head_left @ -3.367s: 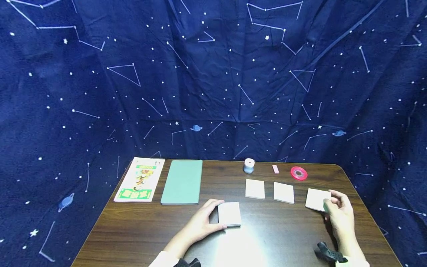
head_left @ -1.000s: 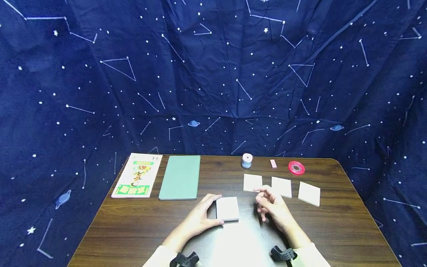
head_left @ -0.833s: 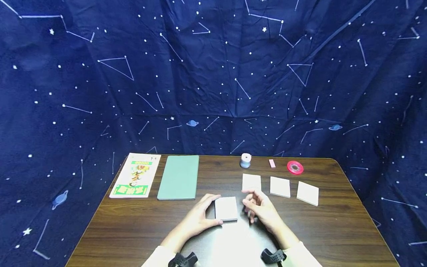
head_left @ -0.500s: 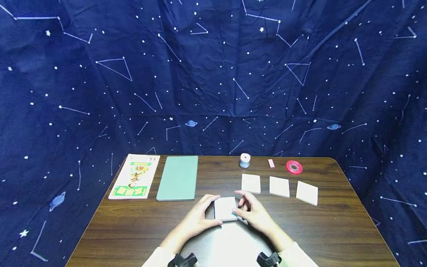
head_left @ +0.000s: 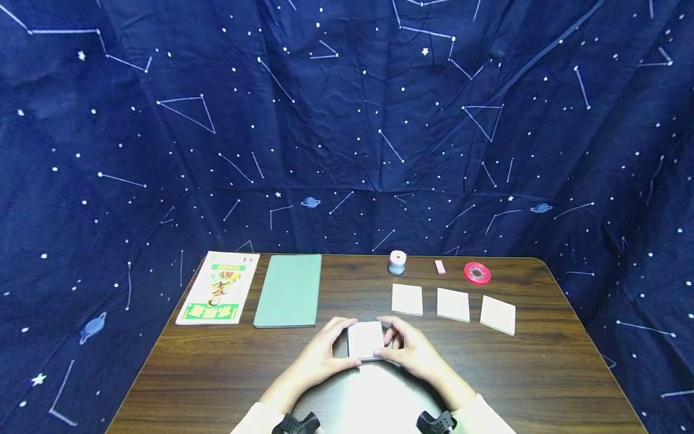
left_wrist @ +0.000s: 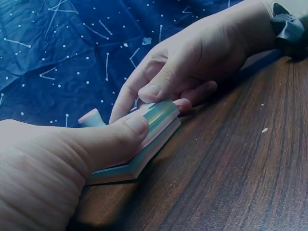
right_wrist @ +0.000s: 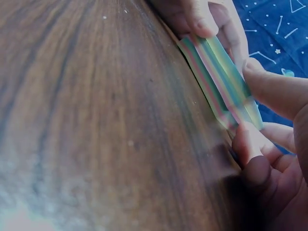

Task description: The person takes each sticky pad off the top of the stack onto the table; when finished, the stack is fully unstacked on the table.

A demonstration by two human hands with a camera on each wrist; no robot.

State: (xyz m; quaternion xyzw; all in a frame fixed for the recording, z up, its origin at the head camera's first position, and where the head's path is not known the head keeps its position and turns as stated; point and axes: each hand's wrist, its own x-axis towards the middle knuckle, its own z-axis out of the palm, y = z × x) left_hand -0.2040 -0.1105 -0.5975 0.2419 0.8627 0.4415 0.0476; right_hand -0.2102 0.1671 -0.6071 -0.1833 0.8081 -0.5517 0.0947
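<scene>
A small stack of square note pads (head_left: 365, 339) lies near the front middle of the table, white on top. In the wrist views its edges show coloured stripes, and an upper pad (left_wrist: 161, 118) sits slightly apart from a lower pad (left_wrist: 144, 162). My left hand (head_left: 324, 354) grips the stack from its left, thumb on the near edge and fingers at the far edge. From the right, my right hand (head_left: 413, 352) pinches the upper pad's near right corner, thumb above and a fingertip below. Three more pads, left (head_left: 407, 299), middle (head_left: 453, 304) and right (head_left: 497, 314), lie in a row behind.
At the back left lie a picture booklet (head_left: 219, 288) and a green notebook (head_left: 288, 290). A white spool (head_left: 397, 263), a small pink block (head_left: 440, 267) and a red ring-shaped roll (head_left: 477, 273) stand along the back edge. A starry blue cloth (head_left: 347, 132) hangs behind the table (head_left: 515, 380).
My right hand has let go of the rightmost pad and come left to the stack, where it now pinches the upper pad. My left hand has stayed on the stack.
</scene>
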